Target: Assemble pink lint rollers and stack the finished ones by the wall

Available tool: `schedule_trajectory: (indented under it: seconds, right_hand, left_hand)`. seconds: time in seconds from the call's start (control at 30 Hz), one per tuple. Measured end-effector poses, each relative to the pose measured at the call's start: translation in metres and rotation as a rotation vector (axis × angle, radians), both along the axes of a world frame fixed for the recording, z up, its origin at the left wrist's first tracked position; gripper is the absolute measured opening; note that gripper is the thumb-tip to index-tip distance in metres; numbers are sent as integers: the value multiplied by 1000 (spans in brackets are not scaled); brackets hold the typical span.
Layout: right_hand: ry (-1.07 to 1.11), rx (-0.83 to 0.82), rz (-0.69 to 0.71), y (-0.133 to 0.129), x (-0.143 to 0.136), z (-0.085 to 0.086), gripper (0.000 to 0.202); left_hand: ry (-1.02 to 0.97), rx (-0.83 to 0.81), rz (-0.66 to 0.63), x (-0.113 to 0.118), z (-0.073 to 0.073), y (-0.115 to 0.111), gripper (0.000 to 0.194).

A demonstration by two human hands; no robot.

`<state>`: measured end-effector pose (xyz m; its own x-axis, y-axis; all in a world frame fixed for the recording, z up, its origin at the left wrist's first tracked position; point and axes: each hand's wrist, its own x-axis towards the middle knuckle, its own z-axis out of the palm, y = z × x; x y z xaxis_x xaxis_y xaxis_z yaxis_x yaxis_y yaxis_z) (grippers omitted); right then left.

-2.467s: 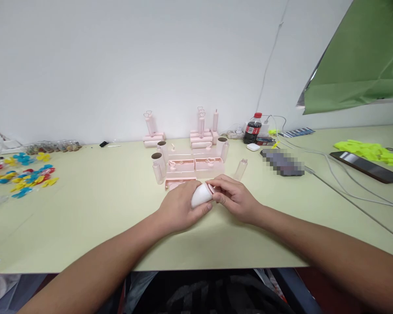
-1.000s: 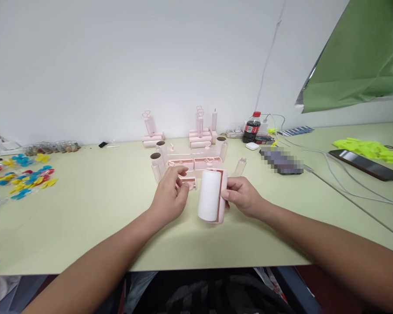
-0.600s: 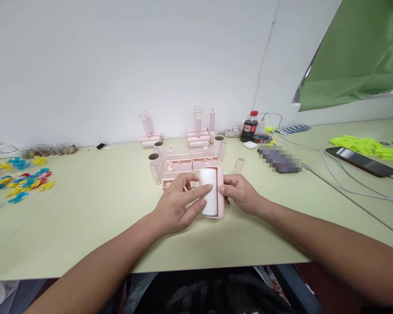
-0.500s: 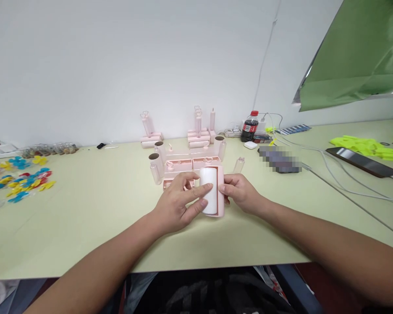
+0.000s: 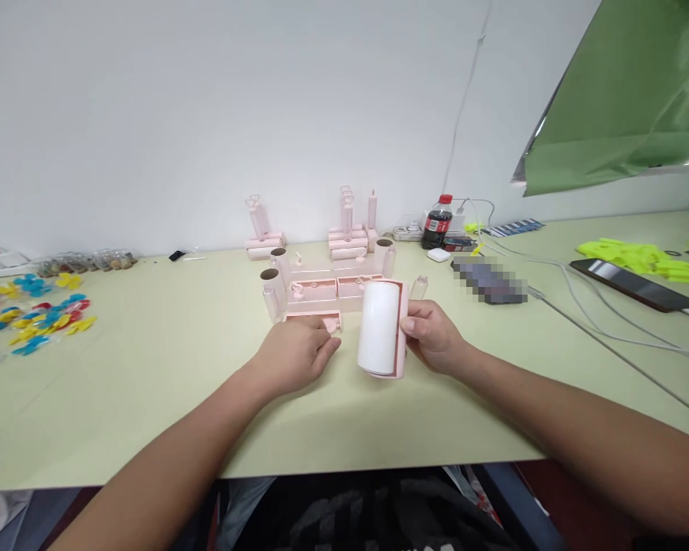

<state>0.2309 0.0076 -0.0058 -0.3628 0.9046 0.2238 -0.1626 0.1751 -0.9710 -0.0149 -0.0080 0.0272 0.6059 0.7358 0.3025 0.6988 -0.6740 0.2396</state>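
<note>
1. Left hand (image 5: 295, 352): back up, wrist low, reaching over the near pink tray (image 5: 338, 323), to the left of the white roll. Your fingers curl down towards that tray, thumb apart; tips hidden, so can't tell if they grip anything.
2. Right hand (image 5: 435, 337): just right of the white roll, raised above the table (image 5: 177, 428). Your fingers clasp the pink case (image 5: 403, 348) by its right side, thumb in front.
3. White roll (image 5: 379, 327): one, nearly upright, slightly tilted, seated along the case's open side, left of your right fingers and thumb.
4. Count: one case in hand; one near tray; two farther pink trays (image 5: 315, 295) beyond the roll, side by side; two dark-mouthed tubes (image 5: 269, 287) beyond it; one cola bottle (image 5: 436, 226), beyond and right.
</note>
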Motion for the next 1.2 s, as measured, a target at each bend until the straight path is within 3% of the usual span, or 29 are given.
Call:
schedule_trajectory:
  seconds: [0.13,0.33,0.53,0.63,0.73,0.9,1.0,1.1,1.2]
  right_hand:
    - [-13,30,25,0,0,-1,43]
    - [-6,28,16,1,-1,-1,42]
    - [13,48,-18,3,-3,2,37]
    - [-38,30,-106,3,-5,6,37]
    - [-112,4,-192,4,-7,9,35]
    - [-145,4,-203,3,-7,8,29]
    - [-96,58,-248,2,-5,7,29]
    - [4,79,-334,3,-3,8,29]
    - [48,70,-346,4,-2,10,30]
  left_hand:
    - [81,-21,23,2,0,0,41]
    - [-86,9,-2,3,-3,-2,34]
    - [-217,49,17,2,-6,-3,39]
    - [-253,101,-93,2,-6,-6,55]
    - [-165,206,-257,5,-7,-10,78]
    - [63,221,-359,15,-11,-15,86]
    - [89,180,-276,16,-8,-14,88]
    - [83,43,-54,13,-2,-9,87]
    - [78,-70,145,9,1,-4,74]
